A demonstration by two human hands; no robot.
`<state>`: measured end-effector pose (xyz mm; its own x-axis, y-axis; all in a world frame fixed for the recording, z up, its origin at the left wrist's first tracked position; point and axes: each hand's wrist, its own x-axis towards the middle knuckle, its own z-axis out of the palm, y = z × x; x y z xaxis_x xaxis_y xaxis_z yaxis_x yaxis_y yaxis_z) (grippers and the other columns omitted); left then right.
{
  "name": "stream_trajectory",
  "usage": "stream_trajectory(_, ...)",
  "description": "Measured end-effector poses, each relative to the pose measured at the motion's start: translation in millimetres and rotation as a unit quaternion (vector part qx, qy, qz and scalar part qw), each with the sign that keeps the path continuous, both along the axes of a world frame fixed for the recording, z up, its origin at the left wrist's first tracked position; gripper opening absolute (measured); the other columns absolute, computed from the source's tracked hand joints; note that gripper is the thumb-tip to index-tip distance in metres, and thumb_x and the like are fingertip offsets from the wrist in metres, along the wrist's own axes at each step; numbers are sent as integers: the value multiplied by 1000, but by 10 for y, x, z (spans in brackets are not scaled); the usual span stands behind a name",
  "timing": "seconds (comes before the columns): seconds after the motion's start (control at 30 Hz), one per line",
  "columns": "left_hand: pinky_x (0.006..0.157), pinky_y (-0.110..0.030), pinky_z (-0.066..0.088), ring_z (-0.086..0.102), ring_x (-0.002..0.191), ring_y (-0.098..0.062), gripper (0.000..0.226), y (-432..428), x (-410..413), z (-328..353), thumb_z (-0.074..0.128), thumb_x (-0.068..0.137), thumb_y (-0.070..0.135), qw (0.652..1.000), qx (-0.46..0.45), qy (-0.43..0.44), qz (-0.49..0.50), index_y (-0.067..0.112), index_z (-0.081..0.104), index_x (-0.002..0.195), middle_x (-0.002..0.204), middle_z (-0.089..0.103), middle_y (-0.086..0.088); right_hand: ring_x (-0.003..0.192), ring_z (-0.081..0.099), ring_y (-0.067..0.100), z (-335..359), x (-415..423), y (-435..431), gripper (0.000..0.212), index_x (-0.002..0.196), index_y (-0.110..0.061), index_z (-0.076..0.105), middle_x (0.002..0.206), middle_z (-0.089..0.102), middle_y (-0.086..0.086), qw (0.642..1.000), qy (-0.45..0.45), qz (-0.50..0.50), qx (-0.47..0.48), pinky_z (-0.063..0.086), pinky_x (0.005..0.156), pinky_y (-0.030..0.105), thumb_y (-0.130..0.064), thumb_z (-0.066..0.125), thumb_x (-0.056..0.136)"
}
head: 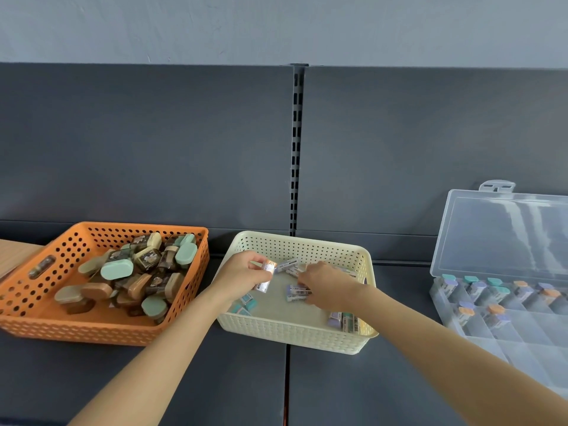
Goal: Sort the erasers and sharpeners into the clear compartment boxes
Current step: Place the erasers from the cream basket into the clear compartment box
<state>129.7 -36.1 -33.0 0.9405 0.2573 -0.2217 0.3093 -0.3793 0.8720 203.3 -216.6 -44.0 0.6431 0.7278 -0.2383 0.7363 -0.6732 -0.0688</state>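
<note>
Small paper-sleeved erasers, barcoded.

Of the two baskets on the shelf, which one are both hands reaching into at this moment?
The cream basket in the middle: the left hand and right hand are both inside it among the erasers. The orange basket, piled with sharpeners, sits untouched.

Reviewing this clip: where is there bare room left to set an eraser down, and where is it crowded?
Free: the near compartments of the clear compartment box, in front of its filled back rows, and the dark shelf top in front of both baskets. Crowded: the orange basket heaped with sharpeners, and the cream basket, where the left hand grips an eraser and the right hand reaches in.
</note>
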Motion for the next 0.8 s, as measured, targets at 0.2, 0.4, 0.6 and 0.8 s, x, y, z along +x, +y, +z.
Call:
stream_trajectory(0.2, 70, -31, 55, 64, 85, -17, 32, 22, 5, 1, 65, 82, 9, 1000, -8, 11, 5, 23, 60, 110, 98, 67, -7, 85, 52, 23, 71, -13, -31, 25, 99, -9, 55, 93, 54, 6, 999, 34, -16, -16, 47, 73, 34, -32, 49, 96)
stream_trajectory(0.4, 80, -39, 59, 67, 91, -21, 32, 18, 1, -1, 65, 81, 3, 1000, -24, 4, 3, 21, 61, 108, 99, 67, -8, 78, 51, 21, 78, -50, -44, 25, 100, -4, 61, 92, 56, 6, 998, 27, -42, -35, 42, 60, 29, -27, 55, 93)
stream_trajectory(0.6, 79, -38, 59, 67, 91, -21, 28, 12, -44, 22, 64, 81, -1, 999, -39, -12, 12, 18, 60, 102, 98, 66, -9, 83, 50, 17, 62, -102, -80, 29, 110, -13, 54, 99, 52, 1, 996, 57, -69, 24, 37, 57, 23, -27, 63, 87)
stream_trajectory(0.8, 76, -36, 59, 66, 87, -16, 23, 1, -90, 53, 66, 78, -1, 998, -1, -61, 5, 16, 62, 94, 93, 66, -2, 79, 55, 16, 144, -133, -118, 20, 104, -16, 61, 93, 60, -2, 982, 83, -94, 140, 40, 58, 20, -20, 62, 85)
